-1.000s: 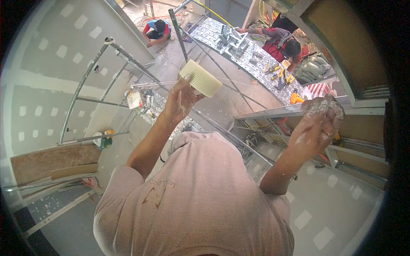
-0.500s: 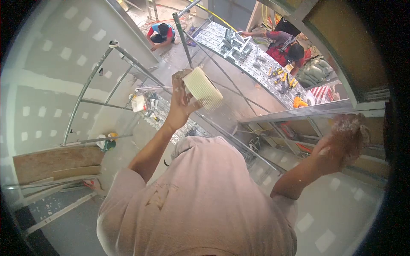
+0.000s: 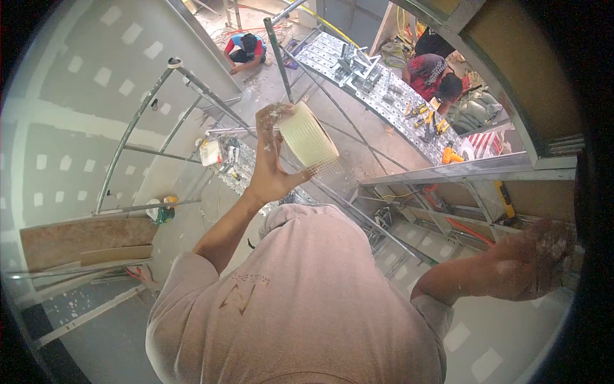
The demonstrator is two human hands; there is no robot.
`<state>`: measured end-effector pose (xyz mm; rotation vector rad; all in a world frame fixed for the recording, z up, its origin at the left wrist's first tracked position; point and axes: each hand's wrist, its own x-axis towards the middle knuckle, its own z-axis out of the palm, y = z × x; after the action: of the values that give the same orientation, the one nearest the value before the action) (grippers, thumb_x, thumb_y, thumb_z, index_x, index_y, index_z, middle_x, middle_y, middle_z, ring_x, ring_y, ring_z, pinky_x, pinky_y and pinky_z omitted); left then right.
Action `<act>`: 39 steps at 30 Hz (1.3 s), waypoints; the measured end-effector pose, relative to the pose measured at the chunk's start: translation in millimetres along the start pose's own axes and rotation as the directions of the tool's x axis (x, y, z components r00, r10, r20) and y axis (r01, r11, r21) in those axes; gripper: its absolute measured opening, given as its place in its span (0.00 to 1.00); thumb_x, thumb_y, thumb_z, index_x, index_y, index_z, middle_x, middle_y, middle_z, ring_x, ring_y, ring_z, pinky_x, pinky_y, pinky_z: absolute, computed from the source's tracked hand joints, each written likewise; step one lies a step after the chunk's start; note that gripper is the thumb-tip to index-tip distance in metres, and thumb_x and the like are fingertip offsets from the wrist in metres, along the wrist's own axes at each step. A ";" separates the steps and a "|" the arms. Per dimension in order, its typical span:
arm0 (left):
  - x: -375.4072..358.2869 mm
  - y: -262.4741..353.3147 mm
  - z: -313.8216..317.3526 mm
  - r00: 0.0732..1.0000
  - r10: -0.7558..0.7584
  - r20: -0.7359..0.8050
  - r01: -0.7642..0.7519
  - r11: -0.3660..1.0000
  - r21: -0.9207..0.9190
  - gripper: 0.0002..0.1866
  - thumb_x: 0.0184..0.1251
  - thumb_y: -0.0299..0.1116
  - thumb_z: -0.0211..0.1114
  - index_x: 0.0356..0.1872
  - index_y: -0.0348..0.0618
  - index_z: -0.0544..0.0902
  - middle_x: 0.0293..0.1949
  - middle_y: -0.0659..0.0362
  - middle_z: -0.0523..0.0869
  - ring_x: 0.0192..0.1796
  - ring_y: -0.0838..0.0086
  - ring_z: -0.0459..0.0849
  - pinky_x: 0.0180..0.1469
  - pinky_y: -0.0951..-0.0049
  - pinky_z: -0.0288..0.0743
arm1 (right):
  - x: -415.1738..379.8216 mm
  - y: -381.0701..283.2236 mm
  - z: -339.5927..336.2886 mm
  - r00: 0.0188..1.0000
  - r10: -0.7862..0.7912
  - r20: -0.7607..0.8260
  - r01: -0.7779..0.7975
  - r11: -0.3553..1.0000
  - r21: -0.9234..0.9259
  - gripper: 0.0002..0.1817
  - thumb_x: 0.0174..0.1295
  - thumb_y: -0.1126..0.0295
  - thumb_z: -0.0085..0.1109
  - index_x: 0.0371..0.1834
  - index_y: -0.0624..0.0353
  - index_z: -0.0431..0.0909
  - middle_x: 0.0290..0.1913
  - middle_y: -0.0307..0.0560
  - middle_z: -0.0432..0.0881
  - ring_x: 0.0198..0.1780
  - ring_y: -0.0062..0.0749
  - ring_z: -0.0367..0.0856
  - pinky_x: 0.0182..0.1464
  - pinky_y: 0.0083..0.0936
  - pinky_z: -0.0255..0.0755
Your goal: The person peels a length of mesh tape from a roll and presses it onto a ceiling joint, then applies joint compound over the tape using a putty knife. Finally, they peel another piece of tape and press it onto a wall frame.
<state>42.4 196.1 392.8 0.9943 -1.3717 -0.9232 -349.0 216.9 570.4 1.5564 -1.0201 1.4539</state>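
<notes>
My left hand (image 3: 272,157) is raised in front of my chest, with the thumb and fingers closed round a roll of pale yellow mesh joint tape (image 3: 309,136). A short loose end of the mesh shows at the roll's lower right edge. Over at the far right, my right hand (image 3: 537,265) is held low by the metal-framed wall opening. White compound or dust coats its back. Its fingers are blurred and dark against the frame, so what they touch is hidden.
Scaffold tubes (image 3: 137,118) stand ahead and left. A perforated metal platform (image 3: 320,56) carries clamps and yellow power tools (image 3: 432,121). Two people crouch beyond, one far off (image 3: 246,51), one beside the platform (image 3: 435,73). Metal framing (image 3: 473,168) runs along my right.
My right hand has dropped lower along the right side, uncovering a yellow-and-black tool in the framing. The tape roll has shifted slightly right and turned in my left hand.
</notes>
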 end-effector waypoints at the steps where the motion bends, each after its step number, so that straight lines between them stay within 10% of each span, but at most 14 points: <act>1: 0.4 -0.7 -0.2 0.999 0.033 0.000 -0.033 0.999 0.040 0.56 0.42 0.31 0.84 0.75 0.45 0.59 0.69 0.53 0.60 0.76 0.57 0.64 0.79 0.50 0.66 | -3.0 2.7 0.5 0.867 0.490 -0.086 -0.315 0.676 0.666 0.12 0.71 0.69 0.66 0.49 0.69 0.82 0.53 0.62 0.87 0.51 0.49 0.89 0.54 0.40 0.87; 5: 1.5 0.8 1.3 0.997 0.074 -0.001 -0.074 0.994 0.082 0.55 0.42 0.33 0.84 0.74 0.45 0.62 0.68 0.52 0.59 0.75 0.56 0.65 0.77 0.49 0.68 | -2.2 5.4 -9.5 0.999 0.029 0.015 -0.023 0.956 -0.293 0.15 0.69 0.76 0.64 0.55 0.71 0.76 0.54 0.72 0.83 0.52 0.59 0.87 0.53 0.48 0.87; 7: 0.7 -0.1 1.4 0.998 0.069 0.001 -0.069 0.994 0.091 0.55 0.42 0.33 0.85 0.75 0.46 0.62 0.68 0.52 0.59 0.75 0.56 0.65 0.77 0.48 0.68 | 0.1 5.4 -6.1 0.896 0.436 -0.090 -0.189 0.555 0.811 0.20 0.68 0.82 0.60 0.61 0.71 0.70 0.54 0.75 0.81 0.53 0.65 0.86 0.51 0.51 0.88; 14: 2.6 1.7 1.8 0.991 0.131 0.007 -0.131 0.986 0.101 0.55 0.43 0.34 0.85 0.75 0.46 0.62 0.69 0.53 0.59 0.76 0.56 0.64 0.76 0.48 0.69 | -3.7 5.7 -13.9 0.903 0.422 -0.079 -0.265 0.693 0.671 0.21 0.68 0.81 0.62 0.63 0.66 0.72 0.57 0.75 0.80 0.54 0.66 0.85 0.53 0.50 0.88; 16: 2.2 2.4 1.5 0.990 0.144 0.002 -0.143 0.983 0.111 0.55 0.42 0.34 0.85 0.75 0.46 0.61 0.69 0.52 0.59 0.76 0.56 0.65 0.76 0.48 0.69 | -2.2 -4.7 -10.6 0.996 -0.076 0.039 0.084 0.930 -0.358 0.19 0.68 0.80 0.61 0.62 0.65 0.72 0.56 0.75 0.81 0.54 0.64 0.85 0.54 0.47 0.88; 17: 1.8 2.1 1.2 0.990 0.144 0.001 -0.143 0.983 0.112 0.55 0.42 0.34 0.85 0.75 0.46 0.61 0.69 0.52 0.59 0.76 0.56 0.65 0.76 0.48 0.69 | -2.3 -0.1 -14.5 0.996 -0.076 0.038 0.084 0.930 -0.357 0.19 0.68 0.80 0.61 0.62 0.65 0.72 0.56 0.75 0.81 0.54 0.64 0.85 0.54 0.47 0.88; 19: 1.0 1.4 0.8 0.984 0.175 0.011 -0.174 0.966 0.189 0.55 0.42 0.35 0.85 0.75 0.45 0.62 0.69 0.50 0.58 0.75 0.54 0.64 0.77 0.48 0.67 | -1.5 13.8 -25.4 0.922 0.377 -0.093 -0.244 0.750 0.614 0.17 0.71 0.78 0.60 0.61 0.65 0.74 0.52 0.69 0.83 0.49 0.57 0.87 0.49 0.43 0.89; 23: 3.8 18.1 -1.4 0.977 0.198 0.074 -0.211 0.897 0.389 0.55 0.41 0.36 0.85 0.74 0.45 0.62 0.68 0.48 0.59 0.75 0.53 0.63 0.77 0.48 0.65 | 8.6 -20.1 -10.2 0.758 0.618 -0.211 -0.294 0.612 0.734 0.16 0.72 0.76 0.61 0.61 0.66 0.74 0.50 0.68 0.84 0.47 0.55 0.88 0.47 0.43 0.88; 26: 3.3 10.5 -3.2 0.962 0.263 0.070 -0.267 0.858 0.439 0.55 0.41 0.38 0.85 0.74 0.45 0.62 0.67 0.46 0.61 0.75 0.49 0.63 0.75 0.46 0.64 | 7.3 -3.8 -17.3 0.921 0.318 -0.226 -0.193 0.874 0.446 0.18 0.72 0.74 0.60 0.58 0.75 0.71 0.57 0.64 0.80 0.47 0.45 0.85 0.48 0.34 0.85; 28: 3.0 6.7 -5.1 0.951 0.297 0.085 -0.302 0.835 0.460 0.55 0.40 0.39 0.84 0.74 0.46 0.63 0.66 0.44 0.63 0.74 0.47 0.63 0.74 0.43 0.65 | 13.1 -11.7 -21.3 0.986 -0.138 0.093 0.165 0.868 -0.469 0.21 0.65 0.78 0.64 0.60 0.68 0.72 0.47 0.71 0.83 0.48 0.60 0.86 0.51 0.47 0.86; 29: 2.8 8.9 -4.9 0.951 0.297 0.084 -0.302 0.835 0.460 0.55 0.40 0.39 0.84 0.74 0.46 0.63 0.66 0.44 0.63 0.74 0.47 0.63 0.74 0.43 0.65 | 10.3 -4.4 -23.3 0.986 -0.138 0.093 0.166 0.868 -0.468 0.21 0.65 0.78 0.64 0.60 0.68 0.72 0.47 0.71 0.83 0.48 0.60 0.86 0.51 0.47 0.86; 30: 3.2 13.0 -4.6 0.946 0.310 0.093 -0.313 0.804 0.506 0.55 0.40 0.39 0.84 0.73 0.45 0.64 0.66 0.44 0.63 0.73 0.46 0.63 0.74 0.43 0.64 | 6.0 8.1 -24.9 0.989 0.073 -0.125 -0.060 0.993 0.105 0.20 0.65 0.78 0.64 0.59 0.67 0.73 0.47 0.70 0.84 0.48 0.59 0.86 0.50 0.47 0.86; 31: 3.5 15.2 -4.5 0.941 0.323 0.102 -0.324 0.770 0.550 0.54 0.40 0.40 0.84 0.73 0.45 0.65 0.66 0.43 0.63 0.73 0.45 0.63 0.74 0.42 0.64 | 2.7 16.8 -26.2 0.915 0.362 -0.179 -0.157 0.727 0.668 0.20 0.66 0.77 0.65 0.59 0.67 0.73 0.46 0.69 0.84 0.47 0.58 0.86 0.49 0.46 0.86; 39: 0.0 8.5 -5.3 0.932 0.357 0.065 -0.339 0.796 0.502 0.51 0.42 0.42 0.84 0.71 0.48 0.67 0.69 0.42 0.64 0.74 0.45 0.61 0.74 0.42 0.61 | 5.5 16.3 -25.4 0.919 0.328 -0.219 -0.177 0.839 0.514 0.15 0.67 0.76 0.64 0.55 0.68 0.76 0.47 0.69 0.84 0.47 0.56 0.86 0.49 0.46 0.83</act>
<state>47.3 199.1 401.1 1.0823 -1.7449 -0.2599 -373.7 233.6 577.6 1.4976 -0.7298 2.1952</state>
